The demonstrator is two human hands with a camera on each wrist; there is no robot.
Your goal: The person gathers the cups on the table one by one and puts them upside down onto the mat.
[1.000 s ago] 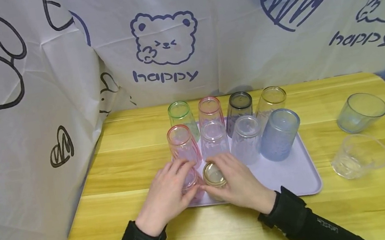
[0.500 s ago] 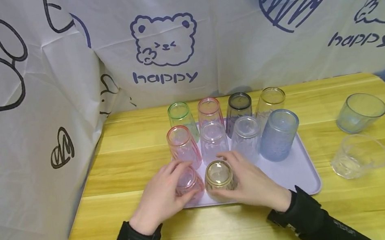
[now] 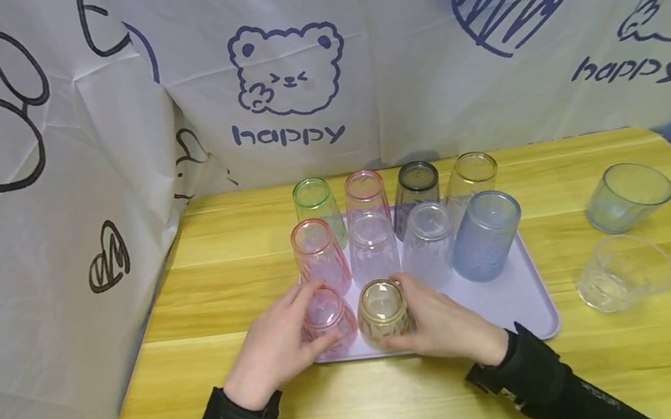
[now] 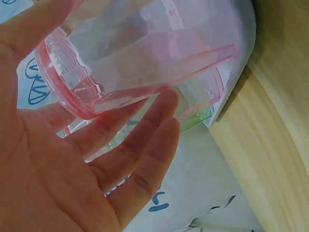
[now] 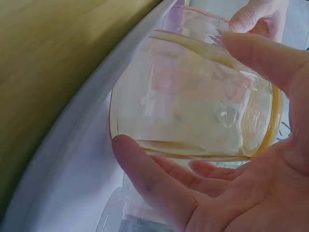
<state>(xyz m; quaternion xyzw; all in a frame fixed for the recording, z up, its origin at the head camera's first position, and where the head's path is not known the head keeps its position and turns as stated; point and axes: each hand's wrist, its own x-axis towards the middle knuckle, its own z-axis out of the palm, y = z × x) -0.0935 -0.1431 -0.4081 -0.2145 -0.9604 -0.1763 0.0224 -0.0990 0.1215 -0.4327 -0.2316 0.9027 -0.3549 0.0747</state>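
My left hand point(image 3: 280, 346) curves round a short pink glass point(image 3: 327, 314) that stands base up at the tray's front left corner. Its thumb is in front and its fingers are behind, loosely spread along the side in the left wrist view. Just right of that, my right hand point(image 3: 448, 322) cups a short amber glass point(image 3: 384, 313), also base up. The thumb and fingers lie on opposite sides of the amber glass in the right wrist view. Both glasses stand on the lilac tray point(image 3: 504, 311), with a narrow gap between them.
Behind them, several inverted glasses stand in two rows, including a red-rimmed one point(image 3: 319, 258), a dark one point(image 3: 418, 194) and a blue one point(image 3: 486, 238). An upright bluish glass point(image 3: 626, 197) and a clear glass point(image 3: 621, 273) stand on the wooden table point(image 3: 670, 348) at right.
The amber glass and my right hand have shifted slightly right, away from the pink glass. My left hand has drawn back a little to the left, and the hands' fingertips have moved apart.
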